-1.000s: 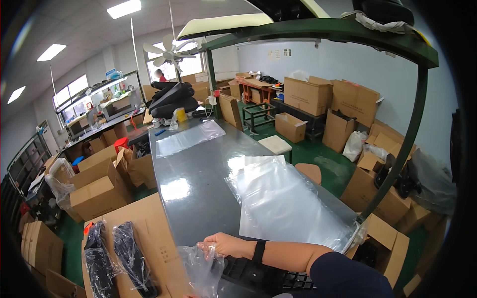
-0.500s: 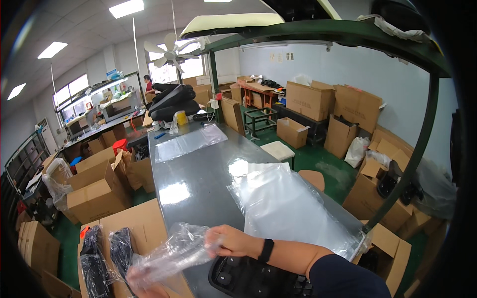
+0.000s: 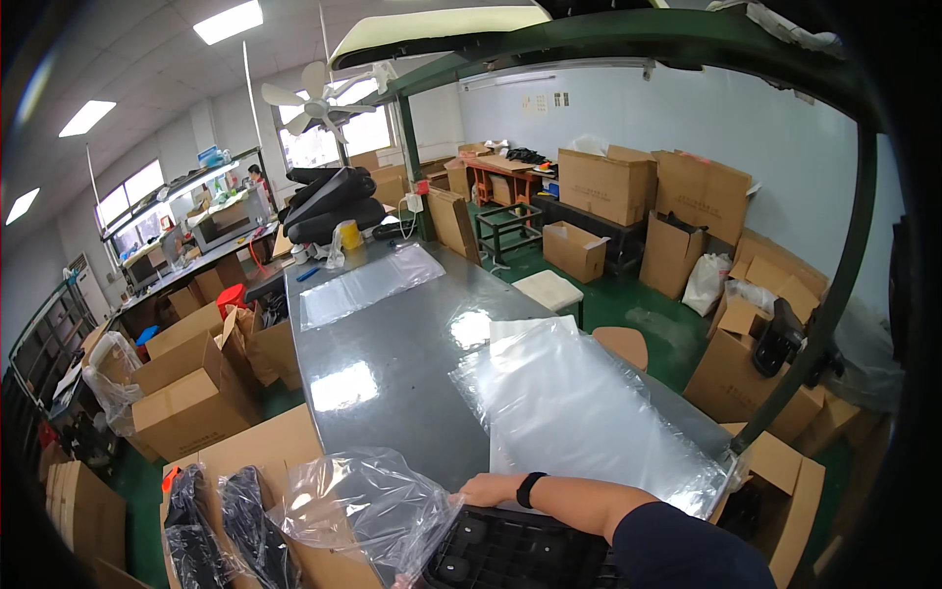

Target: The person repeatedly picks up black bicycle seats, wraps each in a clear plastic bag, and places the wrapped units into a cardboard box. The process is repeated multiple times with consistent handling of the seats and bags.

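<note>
Clear bag (image 3: 363,496) now more spread out, edge in right grip (image 3: 493,489)

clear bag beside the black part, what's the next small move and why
Probably ease the clear bag rightward over the left end of the black part: the right hand holds the bag's edge beside it, the bag spreads out to the left, and most of the part's visible top is bare.
</note>
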A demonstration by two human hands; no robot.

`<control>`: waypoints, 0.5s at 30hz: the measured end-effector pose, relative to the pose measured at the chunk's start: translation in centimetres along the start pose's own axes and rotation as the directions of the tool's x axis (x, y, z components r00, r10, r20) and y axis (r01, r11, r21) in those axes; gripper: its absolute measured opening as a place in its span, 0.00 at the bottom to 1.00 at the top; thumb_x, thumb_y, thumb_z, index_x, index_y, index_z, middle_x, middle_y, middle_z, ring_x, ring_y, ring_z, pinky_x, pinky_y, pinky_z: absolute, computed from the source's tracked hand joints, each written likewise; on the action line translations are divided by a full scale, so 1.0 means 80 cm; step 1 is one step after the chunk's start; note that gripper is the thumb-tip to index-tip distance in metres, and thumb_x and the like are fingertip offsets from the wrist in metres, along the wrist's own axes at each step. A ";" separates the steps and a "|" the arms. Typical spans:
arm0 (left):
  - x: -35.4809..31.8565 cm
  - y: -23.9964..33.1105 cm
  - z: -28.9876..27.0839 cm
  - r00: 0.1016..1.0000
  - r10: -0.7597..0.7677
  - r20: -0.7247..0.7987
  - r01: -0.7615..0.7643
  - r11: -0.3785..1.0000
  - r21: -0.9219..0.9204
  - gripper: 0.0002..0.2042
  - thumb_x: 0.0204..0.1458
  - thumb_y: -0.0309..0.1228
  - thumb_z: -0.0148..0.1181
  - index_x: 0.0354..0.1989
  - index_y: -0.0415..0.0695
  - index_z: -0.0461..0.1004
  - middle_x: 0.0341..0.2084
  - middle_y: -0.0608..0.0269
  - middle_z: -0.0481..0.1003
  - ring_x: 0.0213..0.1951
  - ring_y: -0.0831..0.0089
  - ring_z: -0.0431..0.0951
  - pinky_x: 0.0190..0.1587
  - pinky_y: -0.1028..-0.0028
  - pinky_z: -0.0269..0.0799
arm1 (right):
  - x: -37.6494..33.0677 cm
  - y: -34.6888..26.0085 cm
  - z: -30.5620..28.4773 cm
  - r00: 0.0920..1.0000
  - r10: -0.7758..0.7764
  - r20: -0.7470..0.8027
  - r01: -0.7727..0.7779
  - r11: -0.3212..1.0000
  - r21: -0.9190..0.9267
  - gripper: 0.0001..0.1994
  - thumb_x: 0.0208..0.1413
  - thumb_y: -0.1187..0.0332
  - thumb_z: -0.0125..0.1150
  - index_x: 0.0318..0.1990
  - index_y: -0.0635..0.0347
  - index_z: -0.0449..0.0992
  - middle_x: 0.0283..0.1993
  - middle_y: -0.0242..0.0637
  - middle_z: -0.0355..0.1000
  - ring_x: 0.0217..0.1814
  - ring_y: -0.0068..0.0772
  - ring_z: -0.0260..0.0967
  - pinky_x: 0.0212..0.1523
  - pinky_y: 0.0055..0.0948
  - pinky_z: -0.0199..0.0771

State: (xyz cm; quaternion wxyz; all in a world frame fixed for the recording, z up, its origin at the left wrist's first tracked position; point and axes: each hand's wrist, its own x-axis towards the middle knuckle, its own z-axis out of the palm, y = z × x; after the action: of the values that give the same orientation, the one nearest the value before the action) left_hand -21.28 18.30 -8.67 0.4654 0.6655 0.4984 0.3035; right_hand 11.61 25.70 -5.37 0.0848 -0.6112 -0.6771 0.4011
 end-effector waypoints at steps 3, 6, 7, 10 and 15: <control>-0.024 0.020 0.007 0.994 -0.097 0.055 0.090 0.989 0.119 0.22 0.61 0.38 0.34 0.31 0.35 0.74 0.20 0.47 0.74 0.28 0.54 0.74 0.36 0.62 0.68 | -0.042 -0.032 -0.019 0.988 0.102 0.112 -0.124 0.969 0.213 0.37 0.58 0.35 0.36 0.51 0.63 0.73 0.48 0.52 0.71 0.48 0.50 0.72 0.40 0.43 0.78; -0.043 0.031 0.024 0.981 -0.176 0.076 0.180 0.983 -0.044 0.27 0.62 0.47 0.31 0.25 0.38 0.71 0.12 0.54 0.71 0.21 0.62 0.73 0.29 0.67 0.68 | -0.056 -0.038 -0.014 0.970 0.116 0.211 -0.164 0.960 0.228 0.36 0.57 0.35 0.39 0.56 0.59 0.69 0.53 0.49 0.69 0.53 0.47 0.68 0.47 0.40 0.73; -0.050 0.036 0.028 0.968 -0.242 0.065 0.248 0.961 -0.124 0.29 0.62 0.49 0.30 0.25 0.39 0.71 0.12 0.56 0.70 0.19 0.64 0.71 0.26 0.69 0.68 | -0.064 -0.050 -0.019 0.957 0.151 0.247 -0.208 0.952 0.223 0.35 0.57 0.36 0.41 0.56 0.58 0.69 0.53 0.49 0.70 0.53 0.47 0.68 0.50 0.38 0.69; -0.055 0.042 0.034 0.924 -0.348 0.161 0.380 0.884 -0.271 0.33 0.59 0.60 0.28 0.25 0.43 0.70 0.10 0.62 0.69 0.11 0.74 0.67 0.15 0.76 0.61 | -0.061 -0.009 0.001 0.984 0.053 0.170 -0.058 0.998 0.026 0.33 0.57 0.38 0.42 0.55 0.58 0.70 0.53 0.50 0.70 0.56 0.49 0.66 0.53 0.41 0.65; -0.059 0.083 0.024 0.837 -0.429 0.339 0.527 0.797 -0.293 0.34 0.56 0.65 0.30 0.28 0.46 0.72 0.07 0.68 0.64 0.09 0.76 0.61 0.12 0.78 0.53 | -0.089 -0.035 -0.004 0.978 0.089 0.191 -0.132 0.966 0.223 0.36 0.57 0.35 0.37 0.47 0.62 0.75 0.45 0.49 0.73 0.49 0.46 0.71 0.46 0.39 0.71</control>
State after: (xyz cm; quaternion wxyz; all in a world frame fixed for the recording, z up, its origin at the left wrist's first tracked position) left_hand -18.61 12.74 -3.02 0.7057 0.4482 0.5197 0.1761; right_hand 11.36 19.62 -0.69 0.0726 -0.5953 -0.5946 0.5356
